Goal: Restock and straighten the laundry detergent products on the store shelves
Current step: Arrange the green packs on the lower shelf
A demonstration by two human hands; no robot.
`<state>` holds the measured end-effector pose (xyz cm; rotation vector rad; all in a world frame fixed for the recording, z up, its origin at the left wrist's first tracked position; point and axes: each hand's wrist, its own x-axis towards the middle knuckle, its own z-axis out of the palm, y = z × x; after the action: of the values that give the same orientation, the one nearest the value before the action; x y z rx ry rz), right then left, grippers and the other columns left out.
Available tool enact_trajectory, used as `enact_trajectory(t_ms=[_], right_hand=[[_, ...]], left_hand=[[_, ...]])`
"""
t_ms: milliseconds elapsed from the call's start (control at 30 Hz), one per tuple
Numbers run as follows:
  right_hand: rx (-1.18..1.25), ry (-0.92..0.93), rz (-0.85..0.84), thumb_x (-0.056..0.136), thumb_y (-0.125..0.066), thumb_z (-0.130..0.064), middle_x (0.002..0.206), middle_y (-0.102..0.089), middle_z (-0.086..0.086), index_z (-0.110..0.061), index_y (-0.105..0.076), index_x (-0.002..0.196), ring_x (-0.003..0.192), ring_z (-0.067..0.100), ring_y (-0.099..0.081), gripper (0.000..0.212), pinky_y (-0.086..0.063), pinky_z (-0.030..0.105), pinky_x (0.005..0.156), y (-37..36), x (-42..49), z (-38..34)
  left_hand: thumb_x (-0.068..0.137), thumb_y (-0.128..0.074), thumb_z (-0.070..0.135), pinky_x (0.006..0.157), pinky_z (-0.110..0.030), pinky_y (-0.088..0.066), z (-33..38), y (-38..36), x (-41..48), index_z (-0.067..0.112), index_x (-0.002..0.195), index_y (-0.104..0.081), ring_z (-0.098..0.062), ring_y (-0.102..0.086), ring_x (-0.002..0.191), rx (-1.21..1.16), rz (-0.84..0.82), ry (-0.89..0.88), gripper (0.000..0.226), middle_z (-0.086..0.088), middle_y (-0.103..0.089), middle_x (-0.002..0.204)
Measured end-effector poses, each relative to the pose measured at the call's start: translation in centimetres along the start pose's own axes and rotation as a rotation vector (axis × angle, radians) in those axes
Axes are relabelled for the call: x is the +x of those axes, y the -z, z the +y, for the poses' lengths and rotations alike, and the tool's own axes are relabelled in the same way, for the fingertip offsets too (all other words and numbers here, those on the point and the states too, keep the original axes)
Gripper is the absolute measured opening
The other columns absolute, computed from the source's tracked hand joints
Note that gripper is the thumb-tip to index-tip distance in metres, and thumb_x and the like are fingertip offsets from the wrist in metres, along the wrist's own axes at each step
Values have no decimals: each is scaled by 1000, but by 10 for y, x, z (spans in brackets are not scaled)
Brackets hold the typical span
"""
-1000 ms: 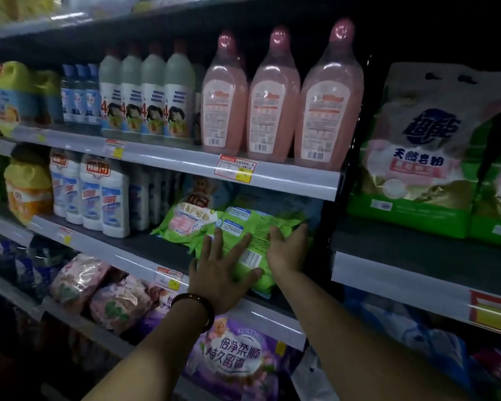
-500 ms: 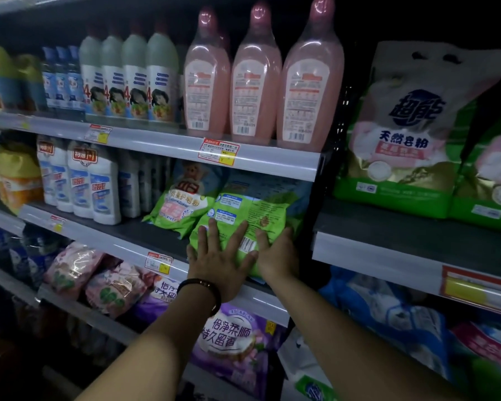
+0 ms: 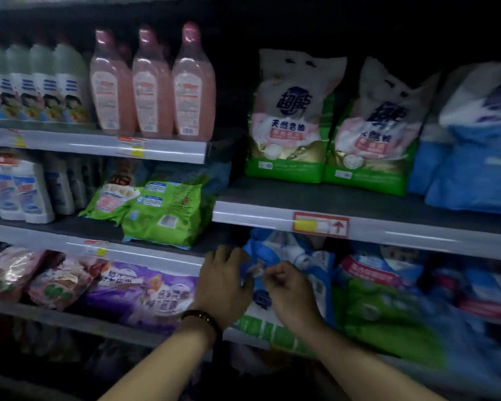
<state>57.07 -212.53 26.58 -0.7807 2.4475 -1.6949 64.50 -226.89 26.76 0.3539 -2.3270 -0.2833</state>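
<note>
- Detergent stock, head view: the blue bag (image 3: 275, 256) now in hand stands on the low shelf, just under the red price tag (image 3: 320, 224).
- Left of that tag and a little higher, the green packs (image 3: 168, 211) lie flat and roughly squared near their shelf's front edge; I judge that spot done.
- Above the tag, two white-and-green bags (image 3: 287, 120) stand upright side by side, and above the green packs the pink bottles (image 3: 154, 82) stand in an even row; both look tidy.
- Right of the blue bag, green and blue bags (image 3: 388, 308) lean and overlap. That stretch is blurred, but it seems to need straightening, so I judge the task partly done.
- Left hand (image 3: 224, 287), a dark band (image 3: 201, 316) at its wrist, reaches forward, back of the hand to the camera; its fingers curl over the blue bag's left edge, holding it.
- Right hand (image 3: 289, 290) reaches in beside it, fingers bunched narrow in a pinch at the bag's front. Blur hides whether they have the film or only touch it.
- Both forearms rise from below the tag, converging on the blue bag.
</note>
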Motion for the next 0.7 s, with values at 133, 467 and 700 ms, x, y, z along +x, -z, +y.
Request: enact_trajectory(t_ms=[133, 467, 700], right_hand=[[14, -86, 143, 92, -73, -6, 74, -70, -5, -24, -69, 77, 68, 1, -65, 24, -50, 30, 69, 70, -28, 47], [425, -687, 426, 93, -75, -16, 75, -70, 16, -6, -66, 77, 72, 36, -70, 21, -55, 45, 72, 220, -89, 163], [535, -824, 417, 96, -76, -21, 100, -77, 27, -1, -73, 91, 102, 50, -73, 20, -57, 66, 98, 245, -88, 204]], left_hand=[[78, -60, 36, 87, -43, -53, 71, -37, -36, 35, 105, -61, -26, -58, 106, -117, -225, -132, 28, 6, -60, 110], [85, -62, 53, 113, -42, -46, 205, -142, -64, 26, 155, -40, -30, -46, 142, -81, -716, -248, 78, -5, -44, 155], [93, -65, 49, 124, -55, -33, 224, -204, -49, 44, 163, -12, -39, -14, 160, 34, -792, -243, 88, -2, -18, 174]])
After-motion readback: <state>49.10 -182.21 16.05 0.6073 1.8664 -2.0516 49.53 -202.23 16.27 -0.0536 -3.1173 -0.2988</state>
